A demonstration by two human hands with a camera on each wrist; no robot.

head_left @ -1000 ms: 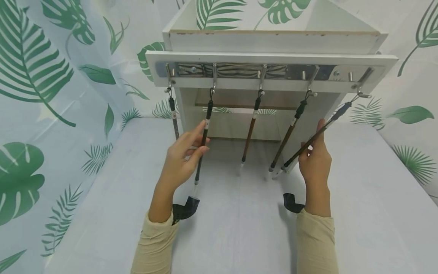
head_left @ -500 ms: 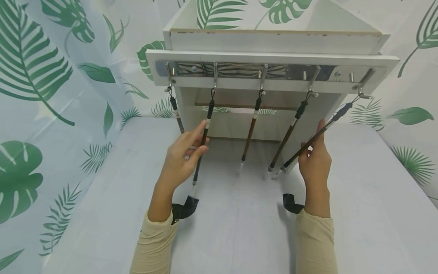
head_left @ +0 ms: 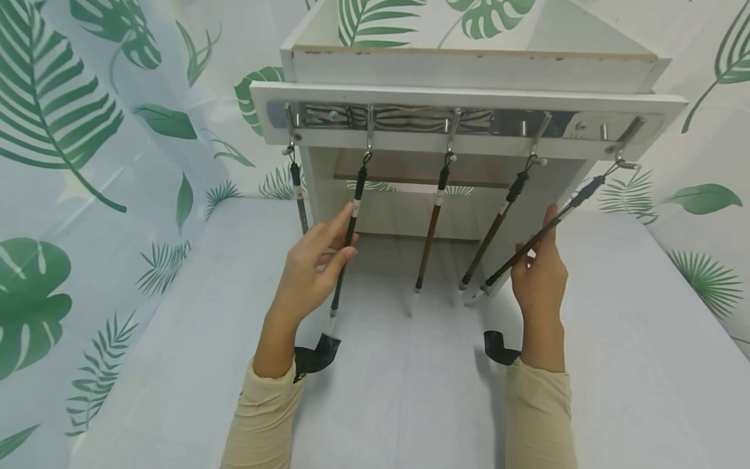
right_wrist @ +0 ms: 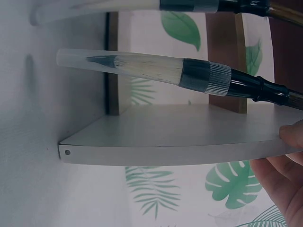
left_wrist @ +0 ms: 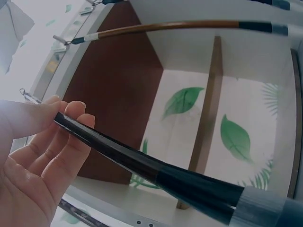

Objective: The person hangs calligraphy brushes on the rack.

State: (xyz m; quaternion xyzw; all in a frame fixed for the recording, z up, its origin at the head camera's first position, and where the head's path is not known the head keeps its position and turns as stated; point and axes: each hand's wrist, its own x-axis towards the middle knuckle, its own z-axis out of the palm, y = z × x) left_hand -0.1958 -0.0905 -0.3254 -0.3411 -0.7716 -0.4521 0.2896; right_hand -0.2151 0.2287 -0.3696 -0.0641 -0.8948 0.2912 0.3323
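Observation:
Calligraphy brushes hang by cord loops from metal hooks on a white rail [head_left: 469, 98]. My left hand [head_left: 316, 264] pinches the second brush from the left [head_left: 339, 286] by its dark handle, between thumb and fingertips. Close up in the left wrist view, that brush [left_wrist: 128, 156] slants to the lower right. On the right, my right hand [head_left: 540, 273] holds the rightmost brush [head_left: 530, 246], tilted down to the left with its loop on the hook. Its bristles sit in a clear cap [right_wrist: 156, 71] in the right wrist view. There, the fingers [right_wrist: 279, 175] show only partly.
Between my hands hang a middle brush [head_left: 429, 241] and another brush [head_left: 491, 234]. A far-left brush [head_left: 300, 202] is partly behind my left hand. The rail fronts a white cabinet [head_left: 477, 68]. Beneath is a white-covered table [head_left: 398, 391]; leaf-print cloth [head_left: 58, 195] surrounds it.
Both hands keep their places and grips. The far-left brush swung right and then back. The middle brush has swung slightly, its tip lower in view than before.

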